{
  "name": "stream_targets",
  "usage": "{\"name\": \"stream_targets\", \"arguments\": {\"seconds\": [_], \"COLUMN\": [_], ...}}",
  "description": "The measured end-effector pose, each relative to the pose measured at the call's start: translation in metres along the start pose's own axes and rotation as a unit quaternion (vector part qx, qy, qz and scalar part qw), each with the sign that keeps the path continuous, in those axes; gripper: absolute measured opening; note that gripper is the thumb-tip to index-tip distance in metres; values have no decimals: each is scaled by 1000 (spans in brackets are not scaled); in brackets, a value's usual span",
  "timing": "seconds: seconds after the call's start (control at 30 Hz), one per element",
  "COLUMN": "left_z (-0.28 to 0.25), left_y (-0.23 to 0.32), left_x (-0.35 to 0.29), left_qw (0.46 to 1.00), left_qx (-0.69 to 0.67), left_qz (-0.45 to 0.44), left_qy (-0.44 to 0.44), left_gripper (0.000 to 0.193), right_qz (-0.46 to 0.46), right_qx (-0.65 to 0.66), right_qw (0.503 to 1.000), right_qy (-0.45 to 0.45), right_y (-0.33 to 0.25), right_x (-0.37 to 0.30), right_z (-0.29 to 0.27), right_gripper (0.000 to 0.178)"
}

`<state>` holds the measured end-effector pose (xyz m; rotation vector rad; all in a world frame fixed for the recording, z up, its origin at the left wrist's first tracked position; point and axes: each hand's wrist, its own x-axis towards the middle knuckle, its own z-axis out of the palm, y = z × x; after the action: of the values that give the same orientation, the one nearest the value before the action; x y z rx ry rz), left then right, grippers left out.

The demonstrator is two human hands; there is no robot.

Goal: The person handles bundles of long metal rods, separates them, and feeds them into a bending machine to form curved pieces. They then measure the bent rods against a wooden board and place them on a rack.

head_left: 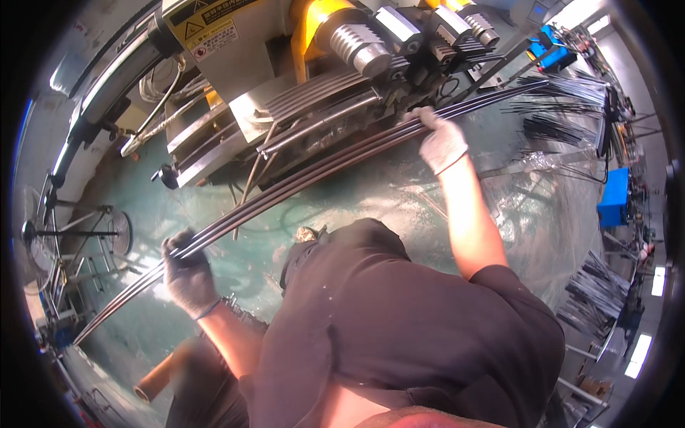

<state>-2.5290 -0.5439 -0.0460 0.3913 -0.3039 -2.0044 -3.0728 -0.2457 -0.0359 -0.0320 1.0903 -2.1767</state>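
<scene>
Several long thin metal rods (307,177) run in a bundle across my front, from low on the left up to the far right. My left hand (189,274), in a pale work glove with a dark palm area, is closed round the bundle toward its lower left end. Further up on the right, my right hand (440,141), gloved in white, grips the same rods with its fingers wrapped over them. Just beyond the bundle stands a machine with grooved metal rollers (359,50) and a row of parallel bars (325,96) along its bed.
A yellow machine part (308,32) rises behind the bed. Stacks of dark rods (560,128) lie on racks at the right, near a blue box (614,197). A round-based stand (121,233) is at the left. A brown tube (158,378) lies low on the left.
</scene>
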Motion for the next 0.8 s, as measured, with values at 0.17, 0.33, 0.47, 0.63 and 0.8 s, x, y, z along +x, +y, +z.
{"name": "stream_targets", "arguments": {"seconds": [0.17, 0.33, 0.47, 0.63, 0.8], "left_z": [-26, -1, 12, 54, 52], "left_y": [52, 15, -5, -32, -41], "left_x": [31, 64, 80, 89, 94], "left_qw": [999, 994, 978, 991, 999], "left_qx": [25, 106, 203, 38, 11], "left_qz": [5, -2, 33, -41, 3], "left_qy": [-21, -19, -11, -122, -36], "left_gripper": [19, 18, 18, 26, 19], "right_qz": [-90, -84, -91, 4, -41], "right_qx": [-94, -12, -40, -36, -129], "right_qw": [987, 992, 993, 975, 968], "right_qy": [99, 95, 63, 220, 210], "right_y": [-62, -32, -6, -28, -33], "right_x": [49, 72, 102, 154, 183], "right_z": [-33, 9, 18, 22, 10], "right_gripper": [32, 20, 15, 35, 22]}}
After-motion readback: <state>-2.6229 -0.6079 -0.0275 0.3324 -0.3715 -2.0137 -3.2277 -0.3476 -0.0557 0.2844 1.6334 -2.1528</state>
